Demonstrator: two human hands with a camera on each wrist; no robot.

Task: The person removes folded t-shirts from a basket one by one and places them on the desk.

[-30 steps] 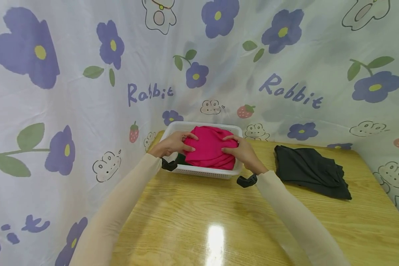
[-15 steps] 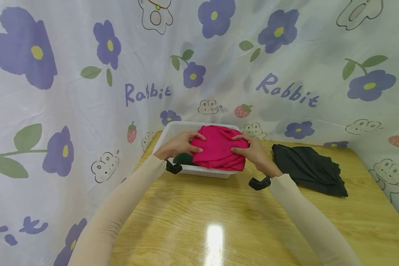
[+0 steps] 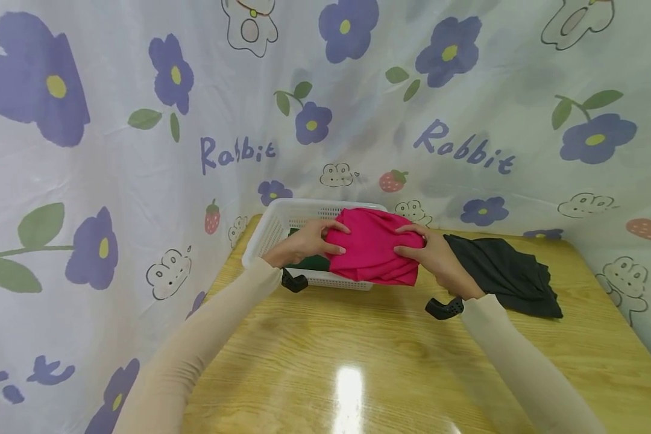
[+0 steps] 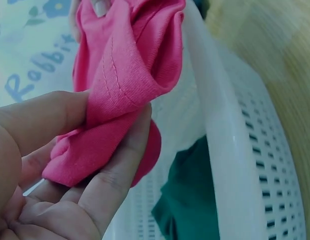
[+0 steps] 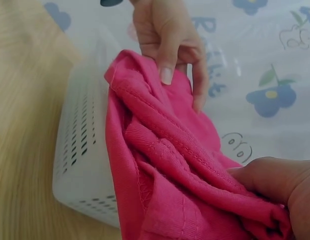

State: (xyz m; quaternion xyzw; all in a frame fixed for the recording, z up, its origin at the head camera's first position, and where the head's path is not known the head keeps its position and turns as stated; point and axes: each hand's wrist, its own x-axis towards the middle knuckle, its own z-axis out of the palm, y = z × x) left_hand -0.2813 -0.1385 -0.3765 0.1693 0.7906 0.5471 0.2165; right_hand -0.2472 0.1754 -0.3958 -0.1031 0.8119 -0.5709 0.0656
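Note:
A bright pink folded garment (image 3: 371, 247) with stitched hems is held up between both hands, over the right part of the white basket (image 3: 257, 238). My left hand (image 3: 306, 241) grips its left side, thumb on one face and fingers behind, as the left wrist view shows. On the other side my right hand (image 3: 436, 253) pinches the garment's right edge, its thumb pressed on the folds (image 5: 190, 165). Dark green cloth (image 3: 314, 262) lies inside the basket, partly hidden by the left hand and the pink garment.
To the right on the wooden table (image 3: 304, 349) lies a flat folded black garment (image 3: 504, 271), close to the right forearm. A white curtain (image 3: 195, 90) printed with flowers and rabbits hangs behind the table and along its left side.
Both hands have moved right with the pink garment, from inside the basket to over its right rim. More of the dark green cloth now shows.

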